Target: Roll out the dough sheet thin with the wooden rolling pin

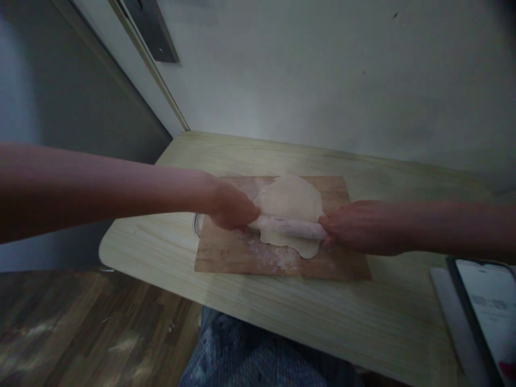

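A flattened sheet of dough (289, 198) lies on a wooden cutting board (226, 255) with loose flour (278, 258) scattered near its front. Across the lower part of the dough rests a floured rolling pin (293, 227). My left hand (234, 207) is closed around the pin's left end. At the other end, my right hand (349, 226) grips the pin too, its fingers curled over the tip. Both ends of the pin are partly hidden by the hands. The dough's front edge is uneven and sticks out below the pin.
The board sits on a pale wooden table (153, 247) against a white wall (322, 80). At the right edge lies a phone (489, 306) with a lit screen. A metal handle (196, 224) shows at the board's left side. Wood flooring (92, 328) is visible below left.
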`<state>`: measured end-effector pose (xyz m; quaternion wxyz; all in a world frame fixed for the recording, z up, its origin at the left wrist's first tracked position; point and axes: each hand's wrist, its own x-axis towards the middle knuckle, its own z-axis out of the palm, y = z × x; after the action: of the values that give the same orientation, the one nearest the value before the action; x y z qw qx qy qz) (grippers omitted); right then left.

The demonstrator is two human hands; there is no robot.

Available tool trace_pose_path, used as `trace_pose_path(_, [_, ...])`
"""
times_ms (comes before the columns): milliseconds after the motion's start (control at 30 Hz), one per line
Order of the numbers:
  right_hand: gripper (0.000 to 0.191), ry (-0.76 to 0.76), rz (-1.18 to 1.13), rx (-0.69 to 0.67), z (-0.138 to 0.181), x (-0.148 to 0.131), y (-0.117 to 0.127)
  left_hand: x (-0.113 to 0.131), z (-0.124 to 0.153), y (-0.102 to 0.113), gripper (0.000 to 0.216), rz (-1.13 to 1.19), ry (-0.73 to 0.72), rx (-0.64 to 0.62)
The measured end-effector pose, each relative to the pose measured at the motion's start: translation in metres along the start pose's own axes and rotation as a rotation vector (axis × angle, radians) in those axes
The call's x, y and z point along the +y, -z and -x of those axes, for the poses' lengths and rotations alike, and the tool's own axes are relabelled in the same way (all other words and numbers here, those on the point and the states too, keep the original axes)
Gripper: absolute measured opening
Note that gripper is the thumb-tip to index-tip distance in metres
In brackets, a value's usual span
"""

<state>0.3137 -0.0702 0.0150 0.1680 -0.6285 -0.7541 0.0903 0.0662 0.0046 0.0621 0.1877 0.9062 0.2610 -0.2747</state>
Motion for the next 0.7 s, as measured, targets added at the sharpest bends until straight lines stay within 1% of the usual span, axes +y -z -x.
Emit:
trace_pose_path(33, [0.034, 0.095, -0.013, -0.155, 0.001, -0.01, 0.007, 0.001, 0.002, -0.001, 0.009, -0.044, -0.015, -0.012])
trace_pose_path(67, [0.025, 0.268, 0.046, -0.461, 0.002, -0.018, 0.013, 0.002, 0.003, -0.002, 0.006, -0.08, -0.028, -0.017])
trace_pose_path(100, [0.02, 0.354, 0.126, -0.632, 0.002, -0.025, 0.018, 0.002, 0.004, -0.004, 0.003, -0.105, -0.04, -0.016])
trace_pose_path(167, [0.016, 0.407, 0.246, -0.738, 0.002, -0.033, 0.024, 0.001, 0.006, -0.008, 0.002, -0.125, -0.058, 0.005])
trace_pose_path(233, [0.017, 0.423, 0.286, -0.717, 0.002, -0.035, 0.025, -0.001, 0.008, -0.013, 0.008, -0.128, -0.078, 0.028])
trace_pose_path(333, [0.017, 0.486, 0.312, -0.682, 0.007, -0.036, 0.022, -0.002, 0.01, -0.02, 0.016, -0.122, -0.106, 0.061])
trace_pose_path(400, [0.017, 0.5, 0.392, -0.673, 0.013, -0.039, 0.02, -0.003, 0.011, -0.024, 0.016, -0.118, -0.123, 0.101])
trace_pose_path(500, [0.018, 0.418, 0.521, -0.676, 0.022, -0.047, 0.017, -0.002, 0.012, -0.029, 0.013, -0.161, -0.14, 0.162])
trace_pose_path(567, [0.021, 0.368, 0.541, -0.659, 0.027, -0.05, 0.015, 0.0, 0.014, -0.032, 0.013, -0.228, -0.128, 0.174])
trace_pose_path(633, [0.022, 0.355, 0.541, -0.598, 0.032, -0.049, 0.012, 0.001, 0.015, -0.036, 0.013, -0.262, -0.106, 0.193])
trace_pose_path(700, [0.022, 0.357, 0.538, -0.499, 0.036, -0.047, 0.008, 0.003, 0.016, -0.04, 0.014, -0.255, -0.082, 0.227])
